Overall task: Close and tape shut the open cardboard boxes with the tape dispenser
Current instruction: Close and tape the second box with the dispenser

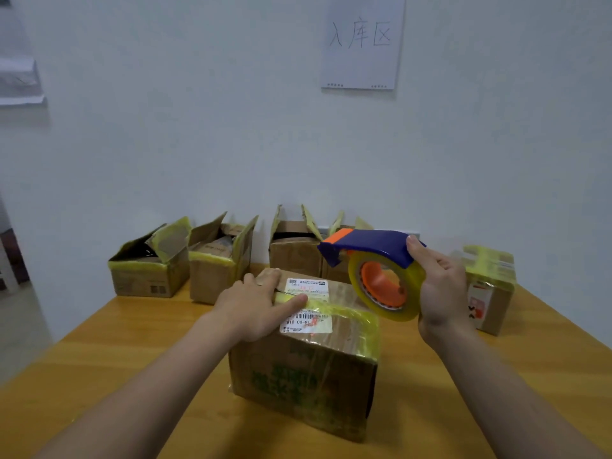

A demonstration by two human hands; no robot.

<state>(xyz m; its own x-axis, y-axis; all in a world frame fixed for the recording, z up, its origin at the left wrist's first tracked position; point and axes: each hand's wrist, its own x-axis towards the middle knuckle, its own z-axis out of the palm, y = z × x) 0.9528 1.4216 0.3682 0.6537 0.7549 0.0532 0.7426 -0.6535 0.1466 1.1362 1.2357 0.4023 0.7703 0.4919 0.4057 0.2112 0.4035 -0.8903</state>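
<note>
pressing down on the top of the near box (308, 369), mid-table (99, 359), the left hand (255, 306) lies flat with straight fingers, forefinger on the yellowish tape strip (344, 311) over the seam. the right hand (440, 293) grips the tape dispenser (374, 260), fingers curled round it and thumb on the blue guard, raised over the box's right side. i judge the strip wants firm rubbing along its length, flaps held level, with the dispenser kept low for any further pass; the open boxes (149, 266) wait by the wall.
</note>
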